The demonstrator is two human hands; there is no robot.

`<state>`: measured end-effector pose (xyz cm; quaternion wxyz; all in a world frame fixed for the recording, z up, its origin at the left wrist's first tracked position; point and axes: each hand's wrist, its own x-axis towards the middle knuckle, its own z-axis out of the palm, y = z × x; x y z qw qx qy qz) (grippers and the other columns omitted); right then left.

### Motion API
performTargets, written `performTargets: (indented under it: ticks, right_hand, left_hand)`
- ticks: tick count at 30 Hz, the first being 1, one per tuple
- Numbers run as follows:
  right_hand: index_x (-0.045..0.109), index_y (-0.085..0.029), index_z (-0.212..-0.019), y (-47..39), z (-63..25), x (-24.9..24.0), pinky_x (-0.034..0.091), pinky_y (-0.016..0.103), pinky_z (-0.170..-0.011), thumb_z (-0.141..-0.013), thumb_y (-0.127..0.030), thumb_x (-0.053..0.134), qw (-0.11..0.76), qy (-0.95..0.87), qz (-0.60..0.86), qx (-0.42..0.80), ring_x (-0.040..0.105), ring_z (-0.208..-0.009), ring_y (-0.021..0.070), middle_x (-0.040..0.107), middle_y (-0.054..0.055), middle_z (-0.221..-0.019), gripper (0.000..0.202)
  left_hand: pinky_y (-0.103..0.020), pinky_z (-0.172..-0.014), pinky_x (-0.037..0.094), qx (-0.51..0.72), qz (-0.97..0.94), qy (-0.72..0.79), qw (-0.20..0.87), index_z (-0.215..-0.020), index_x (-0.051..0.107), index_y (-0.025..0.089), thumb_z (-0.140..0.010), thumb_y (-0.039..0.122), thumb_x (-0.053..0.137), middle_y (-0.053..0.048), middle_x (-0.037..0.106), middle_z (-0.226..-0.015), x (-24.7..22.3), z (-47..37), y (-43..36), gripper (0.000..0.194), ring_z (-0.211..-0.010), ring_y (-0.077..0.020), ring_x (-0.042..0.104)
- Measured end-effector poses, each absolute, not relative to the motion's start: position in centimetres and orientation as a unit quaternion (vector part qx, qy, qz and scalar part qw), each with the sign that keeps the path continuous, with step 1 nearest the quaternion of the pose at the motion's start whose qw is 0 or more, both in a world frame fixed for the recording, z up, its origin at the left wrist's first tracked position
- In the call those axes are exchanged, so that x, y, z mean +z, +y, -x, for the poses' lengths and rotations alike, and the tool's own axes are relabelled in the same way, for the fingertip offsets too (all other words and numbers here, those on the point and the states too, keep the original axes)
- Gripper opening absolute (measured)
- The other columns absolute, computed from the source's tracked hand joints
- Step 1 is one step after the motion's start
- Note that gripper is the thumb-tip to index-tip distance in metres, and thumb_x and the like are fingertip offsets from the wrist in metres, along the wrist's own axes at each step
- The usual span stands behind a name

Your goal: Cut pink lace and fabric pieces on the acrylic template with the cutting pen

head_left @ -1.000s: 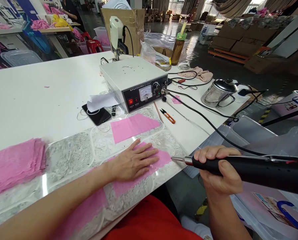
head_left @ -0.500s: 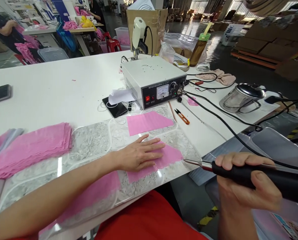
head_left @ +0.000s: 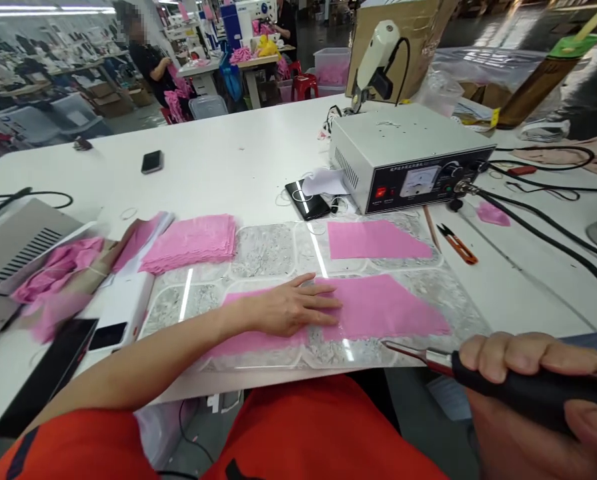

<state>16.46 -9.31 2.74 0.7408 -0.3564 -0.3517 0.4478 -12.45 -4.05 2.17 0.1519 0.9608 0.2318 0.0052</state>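
Note:
My left hand (head_left: 291, 308) lies flat with its fingers spread, the fingertips on the left end of a pink fabric piece (head_left: 385, 308). Another pink piece (head_left: 258, 339) is partly under my left wrist. In my right hand (head_left: 533, 380) is a black-handled tool (head_left: 508, 393) with a thin metal tip, which points left just below the fabric's lower edge. A third pink piece (head_left: 375, 240) lies farther back on the marbled mat (head_left: 263, 250). To the left rests a stack of pink fabric (head_left: 193, 241).
Behind the mat stand a grey control box (head_left: 408, 143), a black phone (head_left: 308, 200) and a lamp-like device (head_left: 378, 57). Orange snips (head_left: 457, 244) lie at the right, near black cables. A second phone (head_left: 152, 162) is farther left. A person (head_left: 151, 63) stands in the background.
The view has turned left, showing more of the table's left side. My left hand is now at the fabric's left end, and the tool tip has moved from its right corner to below its lower edge.

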Motion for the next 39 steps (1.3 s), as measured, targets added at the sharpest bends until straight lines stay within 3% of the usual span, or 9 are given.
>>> performTargets:
  ticks: [4, 10, 17, 22, 30, 39]
  right_hand:
    - [0.060, -0.023, -0.080, -9.5, -13.8, 3.2, 0.039, 0.032, -0.041, -0.065, -0.034, 0.066, 0.702, -0.436, 0.290, 0.482, 0.043, -0.047, 0.0135, 0.047, -0.002, -0.063, 0.019]
    - [0.059, -0.020, -0.088, -9.4, -11.5, 3.2, 0.046, 0.034, -0.049, -0.073, -0.030, 0.063, 0.670, -0.486, 0.225, 0.514, 0.050, -0.053, 0.0141, 0.051, 0.000, -0.069, 0.018]
    - [0.059, -0.021, -0.087, -9.3, -10.3, 2.9, 0.046, 0.033, -0.049, -0.073, -0.028, 0.064, 0.660, -0.490, 0.218, 0.526, 0.051, -0.054, 0.0140, 0.052, 0.000, -0.070, 0.016]
    - [0.059, -0.020, -0.088, -9.1, -9.8, 2.7, 0.046, 0.033, -0.049, -0.072, -0.027, 0.063, 0.651, -0.496, 0.205, 0.536, 0.052, -0.054, 0.0139, 0.054, 0.000, -0.071, 0.017]
    - [0.060, -0.021, -0.087, -9.2, -9.5, 2.7, 0.046, 0.032, -0.051, -0.073, -0.027, 0.065, 0.643, -0.489, 0.216, 0.549, 0.052, -0.055, 0.0133, 0.054, -0.001, -0.072, 0.016]
    - [0.060, -0.021, -0.086, -9.2, -9.3, 2.8, 0.046, 0.032, -0.051, -0.073, -0.027, 0.066, 0.641, -0.491, 0.215, 0.549, 0.053, -0.056, 0.0136, 0.054, -0.001, -0.072, 0.016]
  left_hand:
    - [-0.045, -0.118, 0.006, -0.002, -0.966, 0.217, 0.143, -0.134, 0.049, 0.028, -0.083, 0.004, 0.040, 0.002, 0.039, -0.147, 1.6, 12.7, -4.1, 0.057, -0.141, -0.0187, 0.024]
    - [-0.043, -0.118, 0.008, 0.021, -0.967, 0.216, 0.129, -0.134, 0.049, 0.030, -0.084, 0.002, 0.039, 0.003, 0.041, -0.146, 1.0, 13.0, -4.3, 0.058, -0.141, -0.0168, 0.023]
    - [-0.045, -0.118, 0.011, 0.035, -0.969, 0.213, 0.116, -0.131, 0.053, 0.030, -0.083, 0.004, 0.043, 0.002, 0.045, -0.143, 0.9, 12.7, -4.4, 0.055, -0.139, -0.0192, 0.030]
    - [-0.045, -0.118, 0.007, -0.007, -0.970, 0.216, 0.113, -0.134, 0.050, 0.025, -0.086, 0.006, 0.042, 0.001, 0.040, -0.146, 1.4, 12.5, -4.4, 0.052, -0.140, -0.0196, 0.027]
    - [-0.042, -0.119, 0.003, -0.028, -0.960, 0.236, 0.148, -0.133, 0.050, 0.034, -0.086, 0.005, 0.044, 0.006, 0.038, -0.147, 2.1, 12.4, -4.5, 0.055, -0.142, -0.0154, 0.021]
    - [-0.044, -0.118, 0.003, -0.013, -0.966, 0.216, 0.140, -0.134, 0.049, 0.026, -0.087, 0.005, 0.044, 0.000, 0.038, -0.148, 1.5, 12.6, -4.3, 0.052, -0.142, -0.0186, 0.022]
